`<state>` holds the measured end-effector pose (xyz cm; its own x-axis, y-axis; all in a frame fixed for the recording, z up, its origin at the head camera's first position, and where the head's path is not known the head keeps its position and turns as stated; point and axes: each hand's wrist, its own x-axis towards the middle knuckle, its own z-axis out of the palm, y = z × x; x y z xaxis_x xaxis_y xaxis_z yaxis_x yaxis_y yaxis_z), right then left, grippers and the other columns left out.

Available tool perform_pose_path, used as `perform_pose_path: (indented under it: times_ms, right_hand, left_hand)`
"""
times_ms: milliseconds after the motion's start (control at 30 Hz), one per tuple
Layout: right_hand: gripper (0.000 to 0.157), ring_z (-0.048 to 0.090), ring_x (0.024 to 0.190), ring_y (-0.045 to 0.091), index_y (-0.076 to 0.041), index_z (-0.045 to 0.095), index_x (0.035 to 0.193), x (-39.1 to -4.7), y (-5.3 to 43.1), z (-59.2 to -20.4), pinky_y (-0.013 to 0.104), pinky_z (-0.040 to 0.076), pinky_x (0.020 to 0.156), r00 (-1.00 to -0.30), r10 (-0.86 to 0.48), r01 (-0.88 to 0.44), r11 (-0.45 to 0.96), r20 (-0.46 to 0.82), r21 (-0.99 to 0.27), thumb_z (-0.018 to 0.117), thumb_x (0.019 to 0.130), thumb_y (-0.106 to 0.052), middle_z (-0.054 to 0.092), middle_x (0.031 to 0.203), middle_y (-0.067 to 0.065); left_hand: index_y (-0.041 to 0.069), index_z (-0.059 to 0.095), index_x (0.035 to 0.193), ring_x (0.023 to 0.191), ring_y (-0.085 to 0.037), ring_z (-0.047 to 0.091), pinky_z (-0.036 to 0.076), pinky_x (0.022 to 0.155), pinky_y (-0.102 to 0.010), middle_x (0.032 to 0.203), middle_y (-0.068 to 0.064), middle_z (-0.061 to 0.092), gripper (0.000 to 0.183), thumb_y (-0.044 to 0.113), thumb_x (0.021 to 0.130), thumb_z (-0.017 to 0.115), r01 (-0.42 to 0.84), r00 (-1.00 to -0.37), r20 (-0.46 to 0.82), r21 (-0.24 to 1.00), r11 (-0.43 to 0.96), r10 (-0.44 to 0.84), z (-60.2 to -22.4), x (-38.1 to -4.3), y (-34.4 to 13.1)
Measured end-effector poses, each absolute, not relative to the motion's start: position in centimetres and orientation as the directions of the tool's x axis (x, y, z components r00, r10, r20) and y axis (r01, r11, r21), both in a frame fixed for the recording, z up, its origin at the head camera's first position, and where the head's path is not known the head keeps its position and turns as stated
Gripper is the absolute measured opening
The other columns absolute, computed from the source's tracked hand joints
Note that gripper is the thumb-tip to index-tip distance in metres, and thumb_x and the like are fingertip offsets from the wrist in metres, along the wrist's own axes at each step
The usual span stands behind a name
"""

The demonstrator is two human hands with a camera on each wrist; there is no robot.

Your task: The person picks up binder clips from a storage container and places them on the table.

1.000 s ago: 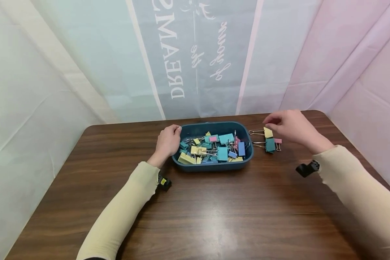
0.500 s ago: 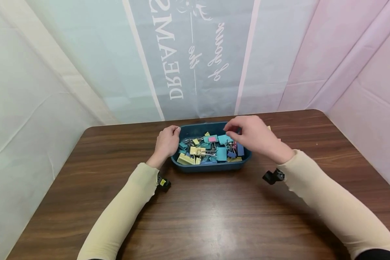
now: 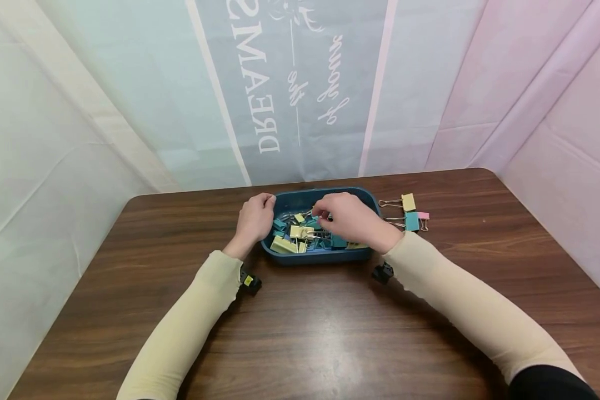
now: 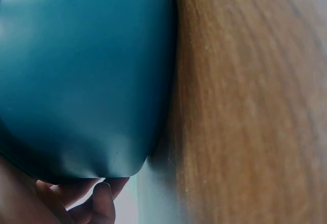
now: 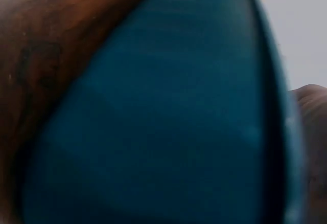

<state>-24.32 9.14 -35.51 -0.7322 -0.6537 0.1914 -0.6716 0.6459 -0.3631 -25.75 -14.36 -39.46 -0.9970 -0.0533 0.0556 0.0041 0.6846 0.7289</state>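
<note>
While the bin is being gripped at ten o'clock by the left hand and hovered over by the right hand, its grasp unclear, most clips are seemingly being left inside, few loose clips at three o'clock.

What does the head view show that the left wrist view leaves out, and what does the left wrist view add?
Head view only: the binder clips inside the blue bin, other clips on the table to its right, the right hand over the bin, and the lettered backdrop.

Left wrist view only: a close-up of the bin's outer side, with fingers by its edge from an angle the head view lacks.

Both: the bin, the table and the left hand.
</note>
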Motion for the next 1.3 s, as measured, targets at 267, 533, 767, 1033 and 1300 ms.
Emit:
perform_pose_path:
  times_ms: [267,533,767,1033,1300]
  right_hand:
    - [0.020,0.062,0.102,0.022,-0.010,0.073,0.112,-25.0,8.3,-38.0,0.039,0.053,0.087,-0.732,-0.667,-0.677,0.686,0.140,-0.268,0.070,0.093,-0.015,0.066,0.116,0.007]
    - [0.022,0.060,0.110,0.026,-0.008,0.074,0.113,-25.3,8.3,-38.4,0.043,0.050,0.094,-0.749,-0.644,-0.658,0.698,0.153,-0.281,0.069,0.094,-0.017,0.068,0.116,0.008]
    - [0.015,0.064,0.098,0.024,-0.007,0.076,0.105,-25.3,8.3,-38.7,0.041,0.051,0.087,-0.746,-0.637,-0.663,0.682,0.195,-0.308,0.064,0.097,-0.010,0.070,0.106,0.007]
    - [0.015,0.064,0.092,0.022,-0.008,0.076,0.102,-25.3,8.4,-38.7,0.040,0.052,0.084,-0.742,-0.629,-0.669,0.669,0.234,-0.324,0.062,0.098,-0.010,0.070,0.101,0.006]
    - [0.012,0.063,0.090,0.018,-0.011,0.075,0.104,-25.2,8.1,-38.7,0.038,0.052,0.080,-0.755,-0.627,-0.648,0.670,0.191,-0.362,0.070,0.094,-0.014,0.068,0.103,0.003]
  left_hand:
    - [0.007,0.061,0.131,0.096,-0.027,0.057,0.049,0.085,-0.043,0.110,-0.009,0.064,0.039,0.031,0.108,0.042,0.012,-0.997,0.059,0.730,0.683,-0.046,-39.6,-25.9,-14.1]
    - [0.007,0.061,0.131,0.094,-0.027,0.058,0.048,0.085,-0.044,0.107,-0.009,0.064,0.038,0.031,0.108,0.041,0.027,-0.996,0.082,0.720,0.693,-0.045,-39.5,-26.2,-14.2]
    - [0.007,0.061,0.132,0.094,-0.026,0.058,0.048,0.087,-0.045,0.105,-0.009,0.064,0.039,0.030,0.109,0.041,0.033,-0.996,0.083,0.717,0.696,-0.038,-39.7,-26.1,-14.4]
    - [0.007,0.062,0.130,0.083,-0.026,0.057,0.046,0.078,-0.041,0.088,-0.008,0.059,0.038,0.030,0.109,0.041,0.047,-0.994,0.100,0.722,0.691,-0.036,-39.6,-26.0,-14.5]
    - [0.006,0.062,0.131,0.083,-0.026,0.057,0.046,0.077,-0.041,0.089,-0.008,0.059,0.038,0.030,0.109,0.041,0.049,-0.994,0.102,0.724,0.688,-0.036,-39.7,-25.8,-14.7]
